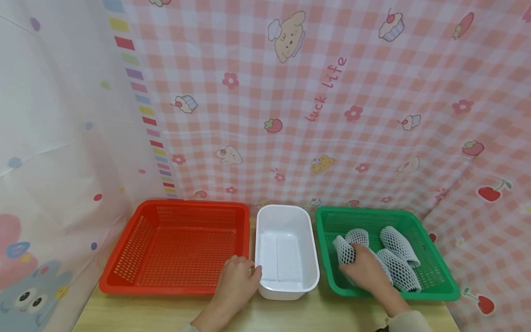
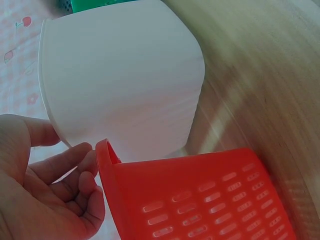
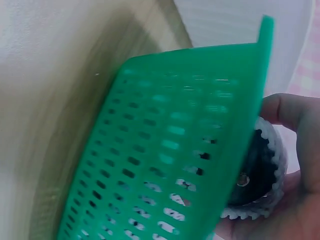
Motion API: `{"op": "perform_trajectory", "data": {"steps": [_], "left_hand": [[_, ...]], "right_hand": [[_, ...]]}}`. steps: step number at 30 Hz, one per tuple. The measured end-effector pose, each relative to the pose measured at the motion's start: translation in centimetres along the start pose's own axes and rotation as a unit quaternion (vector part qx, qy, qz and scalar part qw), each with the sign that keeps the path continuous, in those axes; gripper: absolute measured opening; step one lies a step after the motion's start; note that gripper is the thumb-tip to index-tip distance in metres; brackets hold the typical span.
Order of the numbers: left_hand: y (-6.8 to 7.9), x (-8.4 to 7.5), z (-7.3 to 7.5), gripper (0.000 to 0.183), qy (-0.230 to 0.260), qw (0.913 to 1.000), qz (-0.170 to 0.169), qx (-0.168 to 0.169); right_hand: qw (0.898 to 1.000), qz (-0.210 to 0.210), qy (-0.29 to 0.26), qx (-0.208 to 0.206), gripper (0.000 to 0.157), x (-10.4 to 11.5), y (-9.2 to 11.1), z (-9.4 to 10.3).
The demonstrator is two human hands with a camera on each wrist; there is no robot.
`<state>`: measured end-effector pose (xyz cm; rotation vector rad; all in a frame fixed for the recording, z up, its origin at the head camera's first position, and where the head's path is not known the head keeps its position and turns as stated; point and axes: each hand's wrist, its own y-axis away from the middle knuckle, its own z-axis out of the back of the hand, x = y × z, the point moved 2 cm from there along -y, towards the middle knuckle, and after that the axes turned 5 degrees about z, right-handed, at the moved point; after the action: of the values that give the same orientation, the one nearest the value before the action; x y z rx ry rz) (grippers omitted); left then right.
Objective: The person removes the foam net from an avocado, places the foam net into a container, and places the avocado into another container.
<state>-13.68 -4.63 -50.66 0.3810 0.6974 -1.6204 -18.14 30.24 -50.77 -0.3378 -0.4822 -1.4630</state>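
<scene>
My left hand (image 1: 238,280) rests at the near right corner of the red basket (image 1: 174,290), fingers loosely bent by its rim. Its thumb touches the rim of the white plastic tub (image 1: 286,295). In the left wrist view, the fingers (image 2: 65,175) hold nothing. Inside the green basket (image 1: 435,295), my right hand (image 1: 365,272) grips a white foam net sleeve (image 1: 343,249). A dark, round thing shows within that sleeve's open end (image 3: 260,170) in the right wrist view; its kind is unclear. Several more foam net sleeves (image 1: 399,269) lie around the hand, partly hidden by it.
The red basket stands left, the white tub in the middle and the green basket right, side by side on a wooden table (image 1: 137,313). A pink checked cloth (image 1: 257,101) hangs behind them. Pale printed cloth (image 1: 54,138) covers the left side.
</scene>
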Motion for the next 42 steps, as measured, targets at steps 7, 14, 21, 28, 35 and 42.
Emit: {"op": "perform_trajectory", "data": {"steps": [7,14,21,28,35,42], "left_hand": [[0.0,0.1,0.0,0.019,-0.002,1.0,-0.005,-0.005],[0.1,0.1,0.0,0.018,0.003,1.0,0.0,0.002],[0.2,0.1,0.0,0.017,0.004,1.0,0.004,0.003],[0.3,0.2,-0.2,0.016,0.001,0.9998,-0.013,-0.015],[0.3,0.3,0.0,0.017,-0.003,0.9995,-0.022,-0.022],[0.5,0.5,-0.1,0.015,-0.008,0.9994,-0.02,-0.027]], "right_hand": [[1.0,0.011,0.007,-0.023,0.076,1.4,0.7,1.3],[0.999,0.014,0.005,-0.038,0.075,2.7,1.5,2.0],[0.998,0.028,0.001,-0.056,0.074,4.4,2.7,2.7],[0.993,0.072,0.002,-0.093,0.072,5.6,3.9,3.1],[0.974,0.172,0.012,-0.149,0.069,6.6,4.8,2.7],[0.96,0.221,0.021,-0.171,0.072,7.0,5.5,1.6]]}}
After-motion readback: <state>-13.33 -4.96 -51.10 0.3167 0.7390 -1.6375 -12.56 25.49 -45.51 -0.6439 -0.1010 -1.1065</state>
